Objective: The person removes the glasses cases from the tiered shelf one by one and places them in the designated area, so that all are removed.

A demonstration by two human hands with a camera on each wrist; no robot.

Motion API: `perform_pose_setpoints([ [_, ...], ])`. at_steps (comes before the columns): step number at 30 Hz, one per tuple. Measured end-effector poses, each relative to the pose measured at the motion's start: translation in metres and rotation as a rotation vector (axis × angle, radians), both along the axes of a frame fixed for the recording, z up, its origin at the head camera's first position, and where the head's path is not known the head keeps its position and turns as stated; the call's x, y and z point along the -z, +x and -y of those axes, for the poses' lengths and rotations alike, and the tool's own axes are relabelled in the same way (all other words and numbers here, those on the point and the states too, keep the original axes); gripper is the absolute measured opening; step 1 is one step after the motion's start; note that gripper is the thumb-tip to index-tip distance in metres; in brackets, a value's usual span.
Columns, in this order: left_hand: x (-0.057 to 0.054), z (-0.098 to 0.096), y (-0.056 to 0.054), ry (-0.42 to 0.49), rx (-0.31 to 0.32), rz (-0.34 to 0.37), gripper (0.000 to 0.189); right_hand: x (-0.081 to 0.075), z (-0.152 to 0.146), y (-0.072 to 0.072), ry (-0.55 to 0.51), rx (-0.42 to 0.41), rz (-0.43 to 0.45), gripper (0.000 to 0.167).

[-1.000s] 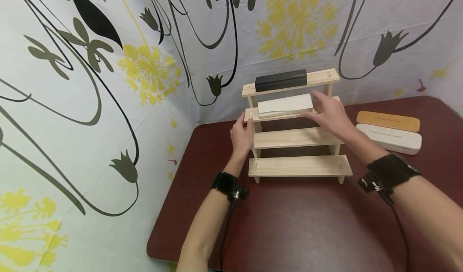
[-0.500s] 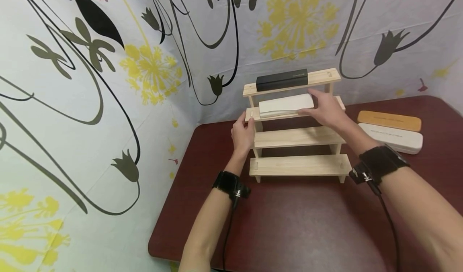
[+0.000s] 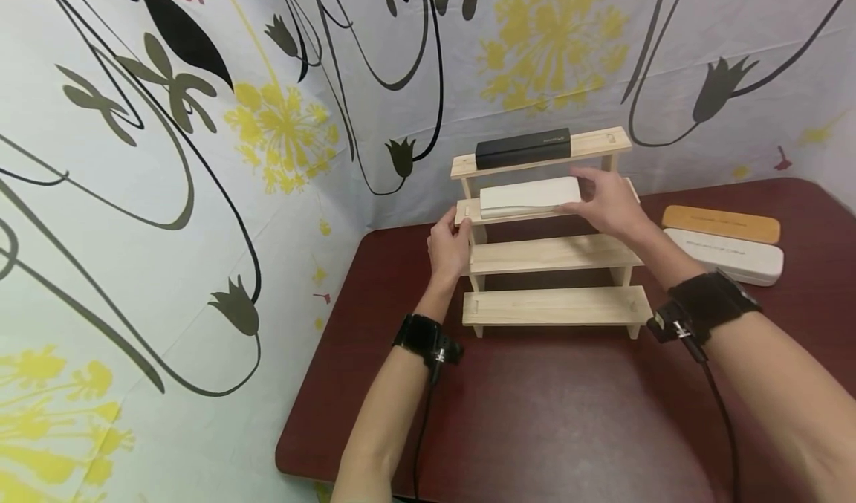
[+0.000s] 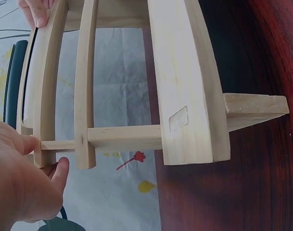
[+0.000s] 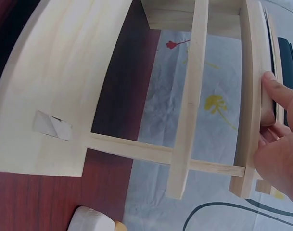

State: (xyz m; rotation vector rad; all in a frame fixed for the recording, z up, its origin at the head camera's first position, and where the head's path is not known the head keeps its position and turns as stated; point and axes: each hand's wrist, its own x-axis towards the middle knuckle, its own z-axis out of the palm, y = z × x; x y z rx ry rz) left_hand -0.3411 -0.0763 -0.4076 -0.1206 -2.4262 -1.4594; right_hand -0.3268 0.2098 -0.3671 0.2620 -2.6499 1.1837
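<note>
A pale wooden tiered shelf stands on the dark red table. On its second tier from the top lies a white glasses case, lengthwise along the plank. My right hand pinches the case's right end, thumb at the front and fingers behind. At the left end of that same tier, my left hand grips the plank; the left wrist view shows its thumb on one side and a finger on the other. A black glasses case occupies the top tier above.
Right of the shelf, an orange case lies behind a second white case on the table. A flower-patterned cloth hangs close behind and to the left. Cables trail from both wristbands.
My right hand has shifted slightly left along the white case's end, and the case now looks a little more level on its tier. The left hand keeps its grip on the plank.
</note>
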Motion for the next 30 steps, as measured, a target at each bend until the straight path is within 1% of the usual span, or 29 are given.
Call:
perform_pose_setpoints([
  [7, -0.001, -0.001, 0.002, 0.001, 0.006, 0.013, 0.050, 0.008, 0.002, 0.005, -0.030, 0.032, -0.106, 0.071],
  [12, -0.002, -0.001, 0.002, 0.008, 0.013, 0.015, 0.051, 0.010, 0.003, 0.010, -0.040, 0.071, -0.154, 0.071],
  [15, -0.002, -0.001, 0.003, 0.013, 0.016, 0.017, 0.051, 0.011, 0.004, 0.013, -0.058, 0.081, -0.165, 0.072],
  [20, -0.003, -0.001, 0.003, 0.013, 0.013, 0.021, 0.051, 0.010, 0.004, 0.018, -0.111, 0.075, -0.173, 0.071],
  [26, -0.004, -0.001, 0.003, -0.013, 0.002, 0.014, 0.051, 0.006, 0.005, 0.023, -0.125, 0.083, -0.175, 0.071],
  [30, -0.004, 0.000, 0.002, -0.021, -0.003, 0.011, 0.050, 0.003, 0.005, 0.026, -0.202, 0.071, -0.164, 0.071],
])
